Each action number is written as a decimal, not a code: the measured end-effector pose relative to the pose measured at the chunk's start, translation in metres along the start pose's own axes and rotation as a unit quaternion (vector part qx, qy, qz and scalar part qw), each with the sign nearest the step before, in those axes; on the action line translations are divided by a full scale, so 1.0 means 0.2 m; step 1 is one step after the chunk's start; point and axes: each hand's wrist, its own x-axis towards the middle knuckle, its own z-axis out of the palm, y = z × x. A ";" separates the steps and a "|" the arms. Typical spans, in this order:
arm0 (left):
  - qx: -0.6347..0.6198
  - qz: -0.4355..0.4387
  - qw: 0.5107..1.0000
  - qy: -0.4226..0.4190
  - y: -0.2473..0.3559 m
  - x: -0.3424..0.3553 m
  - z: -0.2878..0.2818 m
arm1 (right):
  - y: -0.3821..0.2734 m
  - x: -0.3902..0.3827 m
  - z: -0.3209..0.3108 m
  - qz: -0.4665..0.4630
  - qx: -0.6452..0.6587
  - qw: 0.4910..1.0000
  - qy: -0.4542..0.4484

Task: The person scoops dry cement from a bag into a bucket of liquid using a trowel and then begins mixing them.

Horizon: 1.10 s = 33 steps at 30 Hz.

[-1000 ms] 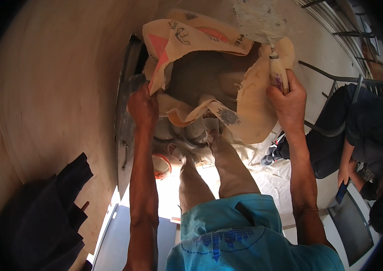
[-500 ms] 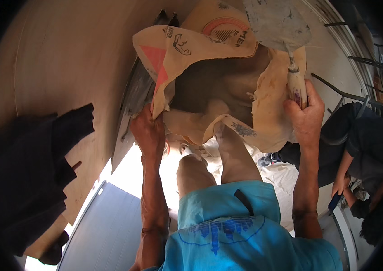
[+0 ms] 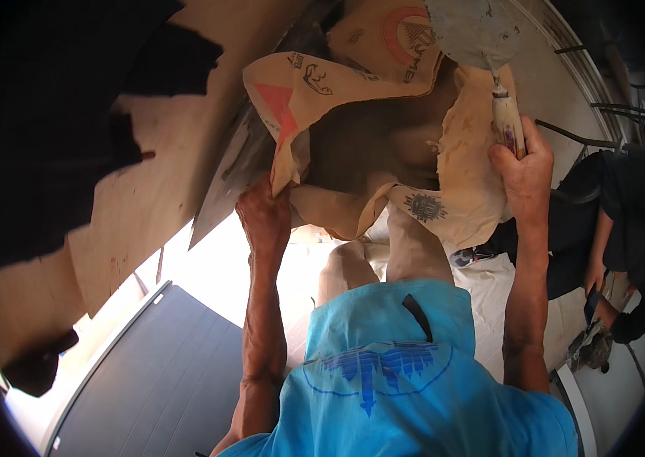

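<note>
The torn paper sack hangs open between my two hands, its dark mouth facing up at me with what looks like grey powder inside, though the shadow makes that hard to be sure of. My left hand is clamped on the sack's near-left edge, fingers curled over the folded paper flap. My right hand grips the opposite edge and is closed at the same time round the wooden handle of a trowel, whose grey blade points away from me, beyond my knuckles. The trowel's long axis runs straight out from that fist, and the sack's opening lies just to its left, so the right hand is the nearer one to both. Below my wrists are my knees and blue shirt; a seated person is off to the right.
</note>
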 end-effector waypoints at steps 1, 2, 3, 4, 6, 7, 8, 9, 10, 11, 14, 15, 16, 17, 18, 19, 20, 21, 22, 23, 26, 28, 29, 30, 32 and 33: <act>-0.004 -0.003 1.000 0.003 -0.03 -0.05 -0.04 | -0.03 -0.06 0.01 -0.007 0.016 1.000 -0.004; -0.008 -0.007 1.000 0.006 -0.05 -0.09 -0.09 | -0.06 -0.12 0.03 -0.015 0.031 0.999 -0.008; -0.012 -0.011 1.000 0.009 -0.07 -0.14 -0.14 | -0.10 -0.18 0.04 -0.018 0.036 0.999 -0.008; -0.017 -0.018 1.000 0.010 -0.09 -0.19 -0.18 | -0.13 -0.24 0.05 -0.022 0.039 0.999 -0.007; -0.027 -0.034 0.999 0.011 -0.14 -0.27 -0.26 | -0.20 -0.34 0.06 -0.025 0.033 0.999 -0.014; -0.026 -0.033 0.999 0.013 -0.16 -0.32 -0.30 | -0.21 -0.39 0.06 -0.023 0.022 0.999 -0.024; -0.025 -0.032 0.999 0.015 -0.18 -0.37 -0.34 | -0.23 -0.44 0.06 -0.020 0.012 0.999 -0.033; -0.023 -0.031 0.999 0.017 -0.21 -0.41 -0.38 | -0.26 -0.48 0.08 -0.024 0.033 0.999 -0.033; -0.024 -0.030 0.999 0.025 -0.24 -0.46 -0.41 | -0.29 -0.52 0.09 -0.024 0.053 0.998 -0.034; -0.024 -0.029 0.999 0.032 -0.26 -0.50 -0.43 | -0.31 -0.56 0.10 -0.023 0.073 0.996 -0.035; -0.005 -0.024 0.998 0.062 -0.34 -0.63 -0.47 | -0.32 -0.64 0.08 -0.002 0.054 0.997 -0.056; 0.004 -0.021 0.997 0.073 -0.36 -0.67 -0.48 | -0.34 -0.66 0.08 -0.018 0.056 0.997 -0.057; 0.007 -0.060 0.996 0.059 -0.36 -0.71 -0.50 | -0.35 -0.69 0.09 -0.032 0.059 0.996 -0.059; 0.011 -0.098 0.994 0.044 -0.34 -0.75 -0.53 | -0.36 -0.70 0.10 -0.047 0.063 0.995 -0.062; 0.014 -0.137 0.990 0.030 -0.33 -0.79 -0.55 | -0.35 -0.72 0.12 -0.040 0.082 0.993 -0.071; 0.005 -0.139 0.990 0.038 -0.34 -0.83 -0.56 | -0.33 -0.74 0.13 -0.035 0.099 0.991 -0.077; -0.003 -0.140 0.989 0.047 -0.37 -0.87 -0.56 | -0.31 -0.76 0.15 -0.030 0.117 0.989 -0.084; -0.012 -0.142 0.988 0.055 -0.41 -0.92 -0.56 | -0.30 -0.77 0.15 -0.032 0.101 0.990 -0.094; -0.013 -0.161 0.985 0.057 -0.48 -0.98 -0.56 | -0.28 -0.78 0.17 -0.036 0.087 0.990 -0.109; -0.002 -0.167 0.984 0.060 -0.52 -1.03 -0.55 | -0.26 -0.79 0.19 -0.040 0.073 0.989 -0.122; 0.012 -0.184 0.980 0.069 -0.62 -1.19 -0.53 | -0.21 -0.82 0.25 -0.038 0.074 0.983 -0.163; -0.007 -0.194 0.978 0.080 -0.65 -1.28 -0.53 | -0.18 -0.85 0.30 -0.063 0.086 0.981 -0.165; 0.000 -0.184 0.979 0.091 -0.66 -1.32 -0.53 | -0.16 -0.85 0.32 -0.076 0.094 0.979 -0.164; 0.007 -0.174 0.979 0.102 -0.68 -1.36 -0.53 | -0.16 -0.84 0.33 -0.087 0.094 0.977 -0.173; 0.020 -0.161 0.980 0.117 -0.74 -1.48 -0.50 | -0.12 -0.90 0.37 -0.098 0.080 0.972 -0.199; 0.007 -0.192 0.974 0.117 -0.75 -1.54 -0.48 | -0.09 -0.95 0.39 -0.100 0.076 0.969 -0.211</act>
